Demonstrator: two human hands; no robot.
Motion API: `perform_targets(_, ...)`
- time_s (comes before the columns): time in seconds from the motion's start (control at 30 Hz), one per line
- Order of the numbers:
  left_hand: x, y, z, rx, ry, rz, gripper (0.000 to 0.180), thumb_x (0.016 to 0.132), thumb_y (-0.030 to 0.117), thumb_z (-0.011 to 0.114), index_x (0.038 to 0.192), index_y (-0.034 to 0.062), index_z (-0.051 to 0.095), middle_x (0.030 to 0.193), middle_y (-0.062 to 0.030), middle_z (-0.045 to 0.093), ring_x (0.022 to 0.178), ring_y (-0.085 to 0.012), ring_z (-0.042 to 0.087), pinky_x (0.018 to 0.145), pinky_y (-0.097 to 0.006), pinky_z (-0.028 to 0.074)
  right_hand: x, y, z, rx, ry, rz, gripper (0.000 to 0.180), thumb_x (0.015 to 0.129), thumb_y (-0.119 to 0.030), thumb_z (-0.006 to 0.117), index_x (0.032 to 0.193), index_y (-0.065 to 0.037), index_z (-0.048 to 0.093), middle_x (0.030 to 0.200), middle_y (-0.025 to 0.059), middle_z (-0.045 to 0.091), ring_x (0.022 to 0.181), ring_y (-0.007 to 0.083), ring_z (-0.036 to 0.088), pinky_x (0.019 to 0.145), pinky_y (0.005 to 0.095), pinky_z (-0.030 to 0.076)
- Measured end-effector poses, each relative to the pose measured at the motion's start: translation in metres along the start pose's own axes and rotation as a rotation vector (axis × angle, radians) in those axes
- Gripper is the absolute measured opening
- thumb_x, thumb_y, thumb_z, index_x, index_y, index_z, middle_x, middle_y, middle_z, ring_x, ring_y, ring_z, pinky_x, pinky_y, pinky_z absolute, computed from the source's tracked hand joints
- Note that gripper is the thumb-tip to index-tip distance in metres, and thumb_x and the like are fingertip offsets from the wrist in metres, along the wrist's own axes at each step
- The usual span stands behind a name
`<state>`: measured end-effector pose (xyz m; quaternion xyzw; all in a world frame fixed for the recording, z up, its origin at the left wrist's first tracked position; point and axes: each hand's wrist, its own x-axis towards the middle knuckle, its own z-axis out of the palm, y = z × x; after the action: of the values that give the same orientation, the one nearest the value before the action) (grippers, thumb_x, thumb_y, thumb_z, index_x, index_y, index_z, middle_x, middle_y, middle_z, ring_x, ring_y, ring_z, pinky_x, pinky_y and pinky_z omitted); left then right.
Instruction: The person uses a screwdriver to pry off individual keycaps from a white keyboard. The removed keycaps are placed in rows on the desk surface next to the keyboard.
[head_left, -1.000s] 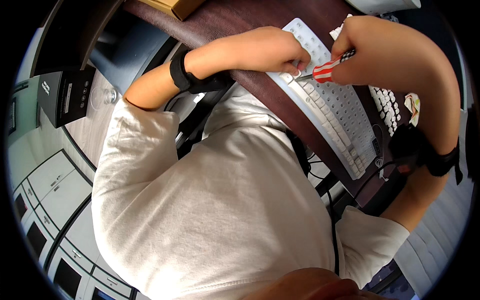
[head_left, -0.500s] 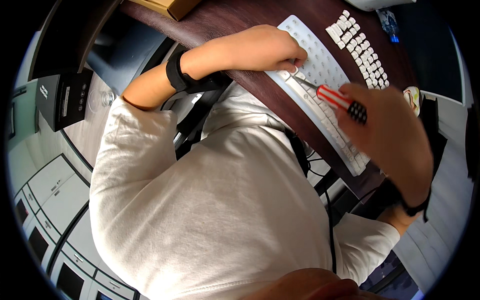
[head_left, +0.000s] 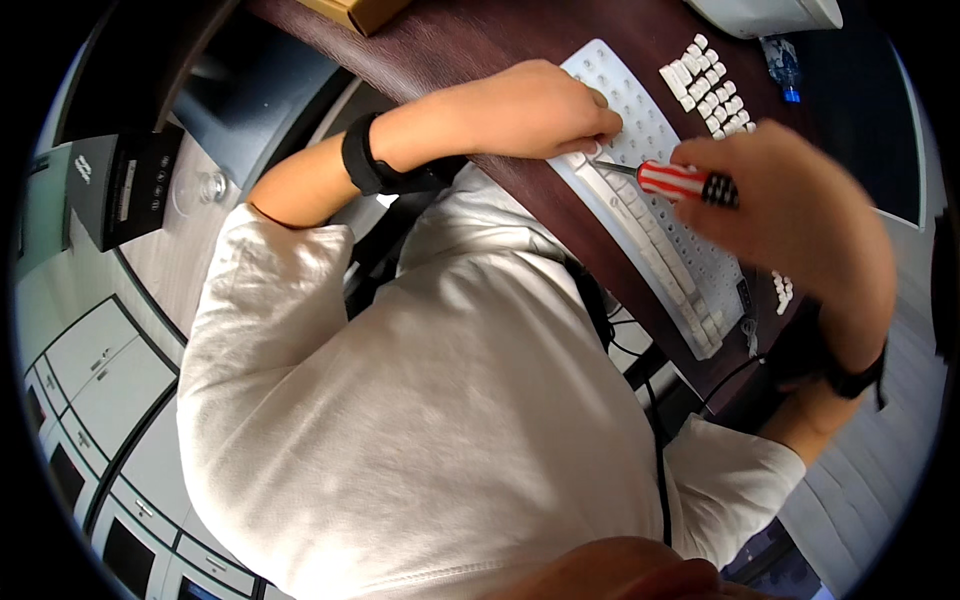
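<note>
The white keyboard lies on the dark brown table, its long axis running slantwise from the far middle toward the table's near right edge. The left hand rests on the keyboard's far-left end, fingers curled and pressed down on its frame just beside the tool's tip. The right hand grips a screwdriver with a red-and-white striped handle, fingers wrapped around the dark end. The shaft lies nearly level, pointing left, with its tip at the keyboard's near long edge, right under the left fingertips. So the working point sits between both hands, the left one touching it more closely. Loose white keycaps lie in rows beyond the keyboard toward the far right corner, with a few more by its right end. Open table remains left of the left hand; the near edge runs close along the keyboard.
</note>
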<state>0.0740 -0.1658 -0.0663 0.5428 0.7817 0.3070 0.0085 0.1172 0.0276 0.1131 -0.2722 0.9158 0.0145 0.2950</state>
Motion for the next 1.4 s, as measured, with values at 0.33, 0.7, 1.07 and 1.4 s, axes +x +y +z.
perform_targets(0.33,-0.004,0.003,-0.005,0.022,-0.043,-0.07,0.017,0.093,0.024,0.063,0.101,0.0081,0.062,0.091,-0.0097,0.067,0.081,-0.0349,0.065,0.069,-0.046,0.051,-0.058,-0.029,0.096,0.284,0.415,0.219,0.039,0.088,-0.018,0.071,0.125,-0.008,0.062,0.07,0.0172,0.062,0.061,0.0364,0.064,0.056,0.0432,0.05)
perform_targets(0.7,-0.002,0.005,-0.016,-0.013,-0.113,-0.07,0.033,0.084,0.024,0.074,0.112,0.0077,0.067,0.092,-0.0115,0.07,0.085,-0.0349,0.066,0.074,-0.044,0.051,-0.023,-0.015,0.022,-0.028,0.298,0.058,0.03,0.079,-0.011,0.073,0.107,-0.003,0.072,0.073,0.0228,0.064,0.062,0.0364,0.064,0.062,0.0383,0.051)
perform_targets(1.07,-0.01,0.011,-0.013,-0.014,-0.107,-0.18,0.038,0.08,0.024,0.077,0.113,0.0082,0.067,0.098,-0.0093,0.069,0.089,-0.0329,0.067,0.076,-0.043,0.052,0.028,-0.001,-0.024,-0.091,-0.033,0.045,0.026,0.073,-0.006,0.074,0.099,-0.002,0.073,0.076,0.0188,0.067,0.069,0.0314,0.065,0.065,0.0357,0.051)
perform_targets(1.4,-0.012,0.012,-0.008,0.037,-0.094,-0.156,0.038,0.081,0.024,0.076,0.115,0.0102,0.066,0.098,-0.0069,0.066,0.088,-0.0315,0.067,0.074,-0.043,0.053,-0.009,-0.021,0.013,0.033,0.203,0.133,0.028,0.079,-0.009,0.072,0.106,0.0,0.072,0.077,0.0232,0.066,0.057,0.0325,0.062,0.06,0.0361,0.051)
